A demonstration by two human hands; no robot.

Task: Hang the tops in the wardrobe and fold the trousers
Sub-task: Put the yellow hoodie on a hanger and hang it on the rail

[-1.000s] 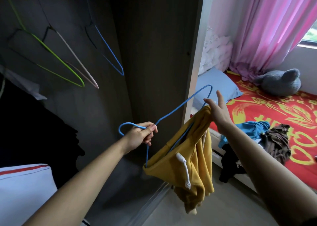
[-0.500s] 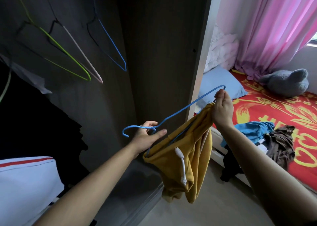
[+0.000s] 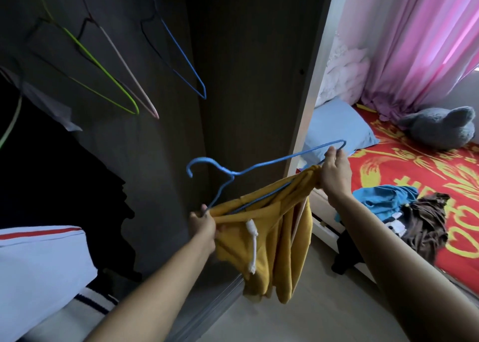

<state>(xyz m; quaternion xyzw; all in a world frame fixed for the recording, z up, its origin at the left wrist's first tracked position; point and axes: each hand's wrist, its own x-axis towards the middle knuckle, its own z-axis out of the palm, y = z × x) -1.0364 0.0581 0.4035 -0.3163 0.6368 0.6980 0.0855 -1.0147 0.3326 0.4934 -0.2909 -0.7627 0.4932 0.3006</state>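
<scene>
A mustard-yellow top with a white drawstring hangs from a blue wire hanger in front of the open wardrobe. My left hand grips the hanger's lower left corner together with the yellow cloth. Over at the hanger's right end, my right hand pinches the wire and the cloth. The hanger's hook points left toward the wardrobe. More clothes, blue and brown, lie in a pile on the bed.
Green, pink and blue empty hangers hang inside the wardrobe, above dark hung clothes. A white box sits at lower left. The bed with red cover, blue pillow and grey plush toy is to the right.
My left hand slid from the hanger's hook down to its lower left corner and took hold of the yellow cloth. My right hand closed on the right end. The top is spread wider.
</scene>
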